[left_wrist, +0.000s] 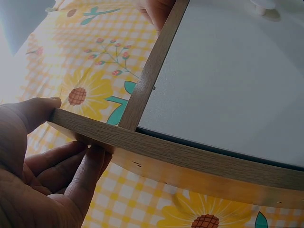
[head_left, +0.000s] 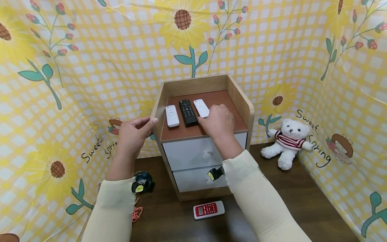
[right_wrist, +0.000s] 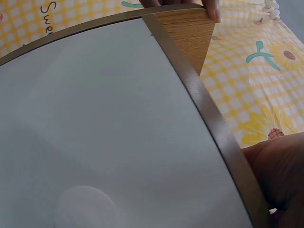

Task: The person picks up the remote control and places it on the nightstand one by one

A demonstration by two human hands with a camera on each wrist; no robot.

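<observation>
A small wooden cabinet (head_left: 240,99) with white drawers (head_left: 184,153) stands in front of me. My left hand (head_left: 133,136) holds the front edge of its left side panel, the thumb on one face and fingers on the other in the left wrist view. On the brown top lie a white remote control (head_left: 172,116) at the left and a black remote control (head_left: 187,112) in the middle. My right hand (head_left: 219,122) pinches the near end of another white remote control (head_left: 200,107), right of the black one; its fingertips are mostly hidden.
A red-and-white remote control (head_left: 209,210) lies on the dark wooden surface before the cabinet. Orange string (head_left: 137,213) is by my left sleeve. A white teddy bear (head_left: 288,141) sits at the right. Patterned cloth (head_left: 115,67) encloses the back and sides.
</observation>
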